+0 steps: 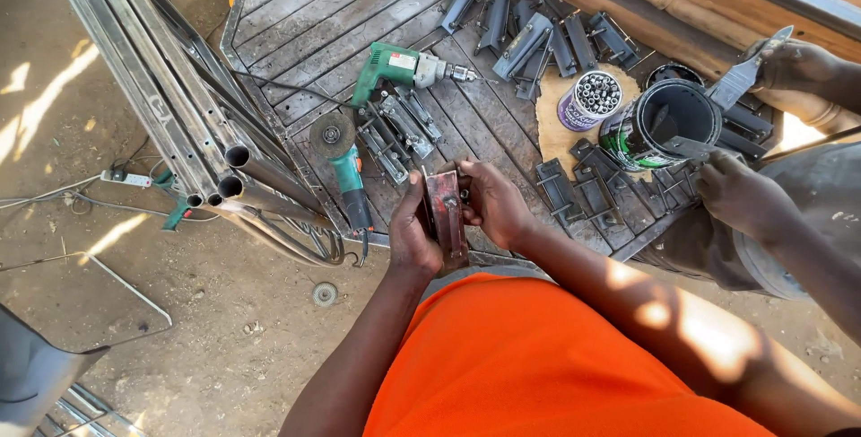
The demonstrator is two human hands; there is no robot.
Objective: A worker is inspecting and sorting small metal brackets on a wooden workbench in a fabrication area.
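Near the middle of the scene, just above the orange shirt, a rusty red metal piece [446,214] stands with its long side running near to far. The left hand [411,238] pinches its left side and the right hand [496,204] pinches its right side. Both grips touch it. Farther off lie a green drill [395,66] and a grinder [341,154].

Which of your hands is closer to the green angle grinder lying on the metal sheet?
Left. The left hand sits just right of the green angle grinder; the right hand is farther right, across the rusty-red metal piece.
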